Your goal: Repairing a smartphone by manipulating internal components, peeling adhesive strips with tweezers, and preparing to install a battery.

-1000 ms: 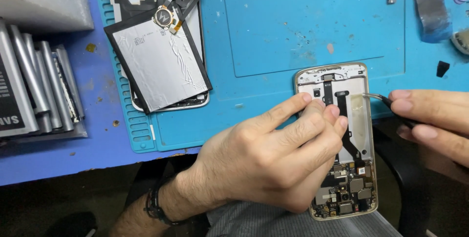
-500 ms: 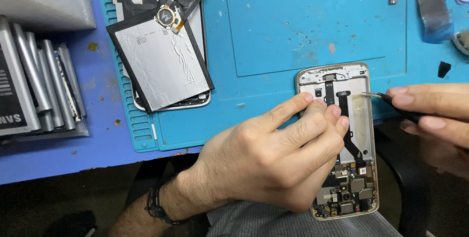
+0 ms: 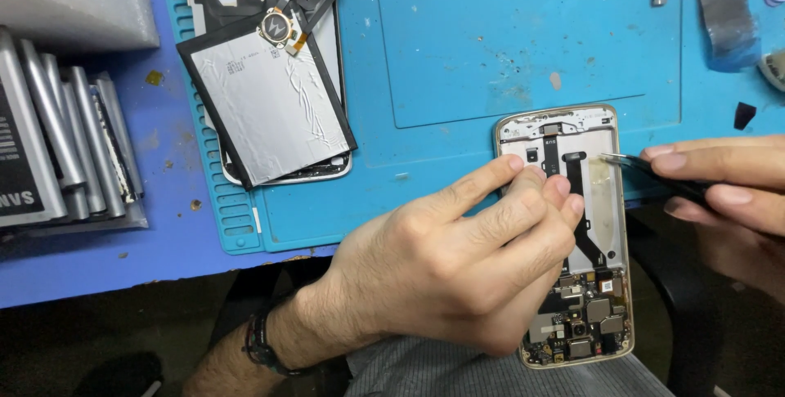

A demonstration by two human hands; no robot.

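Opened phone (image 3: pixel 601 201) lies face down, half over the near edge of the blue mat (image 3: pixel 458 78) on the table (image 3: pixel 98 258), circuit boards exposed at its near end. Left hand (image 3: pixel 458 258) rests on the phone, fingers closed against its left edge. Right hand (image 3: pixel 719 188) is pinched on black tweezers (image 3: pixel 646 166), tips touching the phone's inner plate. Separate battery (image 3: pixel 266 107) lies well apart, at left.
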